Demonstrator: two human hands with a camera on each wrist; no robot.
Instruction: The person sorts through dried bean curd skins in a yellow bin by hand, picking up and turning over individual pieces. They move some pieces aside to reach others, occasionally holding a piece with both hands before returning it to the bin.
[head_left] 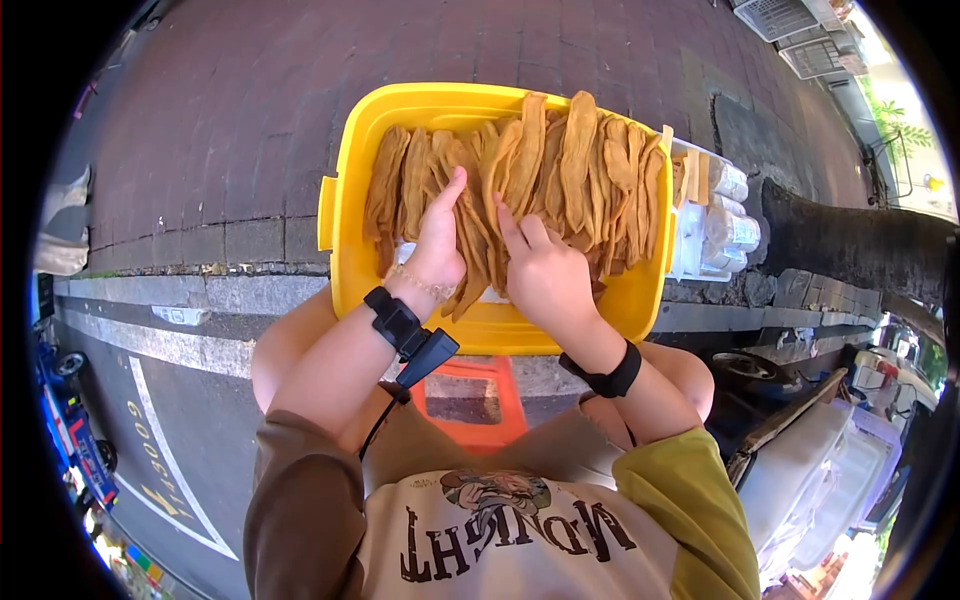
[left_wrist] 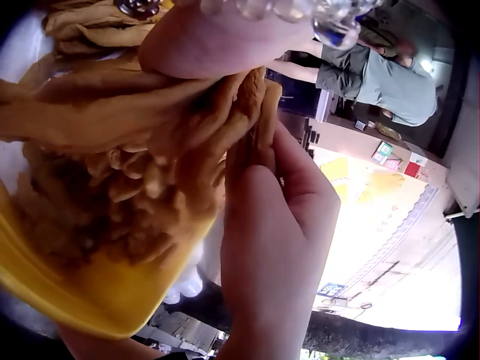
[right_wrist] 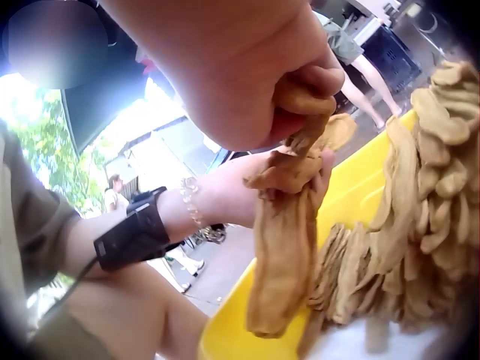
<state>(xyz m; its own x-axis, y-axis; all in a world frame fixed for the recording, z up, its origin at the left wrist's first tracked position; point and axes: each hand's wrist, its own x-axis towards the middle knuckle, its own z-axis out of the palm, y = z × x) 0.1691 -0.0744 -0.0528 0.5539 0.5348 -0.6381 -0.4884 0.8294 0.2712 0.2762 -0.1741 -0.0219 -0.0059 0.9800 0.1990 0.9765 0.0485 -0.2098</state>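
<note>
Brick paving (head_left: 240, 110) behind. Right hand (head_left: 548, 275) has a narrow pinch on folded dried brown strips (right_wrist: 281, 262), left hand (head_left: 435, 240) gripping them just beside, both over the yellow plastic tub (head_left: 620, 315). More strips (head_left: 580, 150) are packed side by side in it, clear plastic jars (head_left: 733, 230) near its right end.

Left hand (left_wrist: 225, 37): across the top edge, just above the brown strips (left_wrist: 82, 112), partly out of view.
Bracelet (left_wrist: 334, 30): clear beads, by the left hand.
Right hand (left_wrist: 277, 240): upright at centre, thumb and fingers pinching the ends of folded brown strips.
Yellow tub (left_wrist: 120, 304): lower left, more brown pieces inside.
Person (left_wrist: 397, 82): upper right, grey-green top, dark shorts.
Printed squares (left_wrist: 390, 157): below the person, one red.
</note>
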